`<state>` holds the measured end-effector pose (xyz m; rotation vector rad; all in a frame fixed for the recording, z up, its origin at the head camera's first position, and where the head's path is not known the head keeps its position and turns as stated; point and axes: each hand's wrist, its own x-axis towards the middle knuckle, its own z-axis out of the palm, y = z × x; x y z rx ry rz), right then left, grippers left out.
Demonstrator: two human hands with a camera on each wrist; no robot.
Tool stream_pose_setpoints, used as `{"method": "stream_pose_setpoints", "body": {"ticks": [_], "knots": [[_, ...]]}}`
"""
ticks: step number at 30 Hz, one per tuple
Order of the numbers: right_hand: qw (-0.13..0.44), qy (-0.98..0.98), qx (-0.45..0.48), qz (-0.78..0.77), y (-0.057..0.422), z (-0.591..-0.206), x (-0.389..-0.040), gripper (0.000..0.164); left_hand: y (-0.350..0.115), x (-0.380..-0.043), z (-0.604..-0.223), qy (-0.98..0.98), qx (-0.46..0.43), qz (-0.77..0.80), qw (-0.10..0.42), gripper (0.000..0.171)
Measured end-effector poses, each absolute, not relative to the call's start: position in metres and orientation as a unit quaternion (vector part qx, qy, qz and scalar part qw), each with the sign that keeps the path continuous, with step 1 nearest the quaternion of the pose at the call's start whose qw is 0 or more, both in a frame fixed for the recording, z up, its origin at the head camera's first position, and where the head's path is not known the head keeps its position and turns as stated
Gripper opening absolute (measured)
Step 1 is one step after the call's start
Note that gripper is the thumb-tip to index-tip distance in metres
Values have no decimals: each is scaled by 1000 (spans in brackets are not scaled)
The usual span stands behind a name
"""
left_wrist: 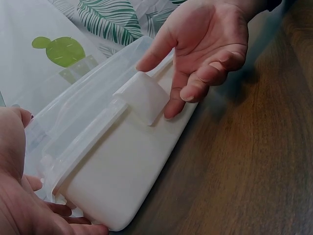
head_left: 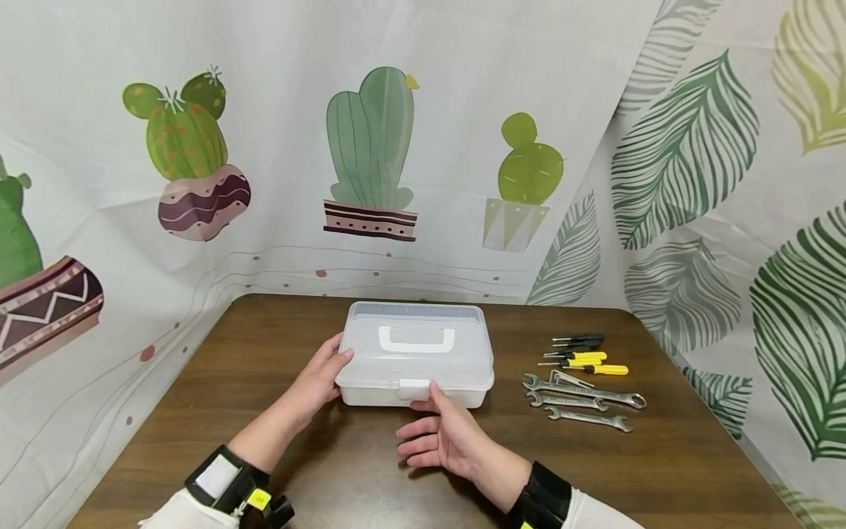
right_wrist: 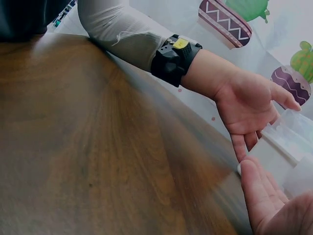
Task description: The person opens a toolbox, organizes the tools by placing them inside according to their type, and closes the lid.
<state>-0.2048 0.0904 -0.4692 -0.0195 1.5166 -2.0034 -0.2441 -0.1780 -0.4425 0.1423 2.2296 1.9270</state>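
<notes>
A plastic storage box [head_left: 377,371] with a white base, a clear lid and a white carrying handle [head_left: 416,347] stands on the table, its lid down. My left hand [head_left: 320,376] grips the box's left side, thumb over the lid's edge and fingers against the wall; in the left wrist view its fingertips reach the lower corner. At the front, my right hand [head_left: 456,439] has its thumb and index finger on the white latch [left_wrist: 143,97], thumb at the upper edge, index at the lower. The other right fingers are loosely bent off the box. The box's inside is hard to make out.
Right of the box lie several screwdrivers with yellow [head_left: 611,370] or black handles [head_left: 588,338]. In front of them are three wrenches [head_left: 591,419] and some hex keys [head_left: 571,379]. A printed cloth [head_left: 449,272] hangs behind the brown wooden table [head_left: 277,330].
</notes>
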Motion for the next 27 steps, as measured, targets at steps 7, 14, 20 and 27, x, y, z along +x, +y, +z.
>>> {"method": "stream_pose_setpoints", "body": {"ticks": [7, 14, 20, 27], "knots": [[291, 556, 3, -779, 88, -470, -200, 82, -177, -246, -444, 750, 46, 652, 96, 68], [271, 550, 21, -790, 82, -472, -198, 81, -176, -246, -445, 750, 46, 653, 94, 65], [268, 546, 24, -793, 79, -473, -199, 79, -176, -245, -443, 752, 48, 650, 94, 66], [267, 549, 23, -792, 78, -478, -199, 79, -176, -243, -443, 750, 46, 653, 91, 66]]}}
